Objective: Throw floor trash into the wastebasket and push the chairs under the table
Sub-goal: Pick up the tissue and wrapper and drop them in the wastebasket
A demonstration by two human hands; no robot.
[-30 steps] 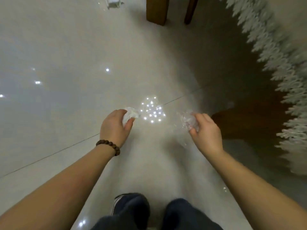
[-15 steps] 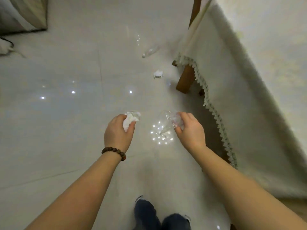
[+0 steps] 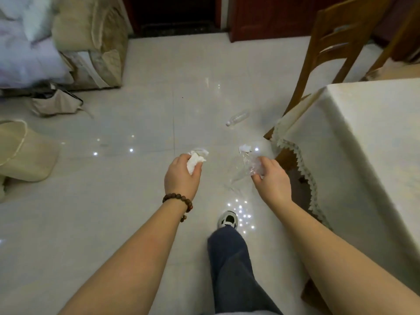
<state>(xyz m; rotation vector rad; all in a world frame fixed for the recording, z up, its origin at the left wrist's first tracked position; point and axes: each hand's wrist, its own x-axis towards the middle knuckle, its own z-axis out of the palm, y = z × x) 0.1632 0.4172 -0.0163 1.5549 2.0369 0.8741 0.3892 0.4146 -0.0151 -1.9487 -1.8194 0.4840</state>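
My left hand [image 3: 181,178] is closed around a crumpled white tissue [image 3: 196,159]. My right hand [image 3: 271,180] grips a clear plastic wrapper [image 3: 244,165] that hangs down to the left of it. On the floor ahead lie a small white paper scrap [image 3: 245,147] and, farther off, an empty clear plastic bottle [image 3: 237,118] on its side. A beige wastebasket [image 3: 25,153] stands at the far left. A wooden chair [image 3: 329,44] stands pulled out beyond the corner of the table [image 3: 363,137], which has a cream lace-edged cloth.
A sofa with cushions and bedding [image 3: 68,42] fills the upper left, with a collapsed umbrella [image 3: 54,103] on the floor before it. A dark doorway [image 3: 177,14] lies straight ahead. A second chair [image 3: 400,42] is at the far right. My foot [image 3: 228,220] is stepping forward on glossy tiles.
The view has lifted from the floor to the room, bringing the wastebasket, sofa, chair and bottle into sight. Both hands keep their trash and have risen with me.
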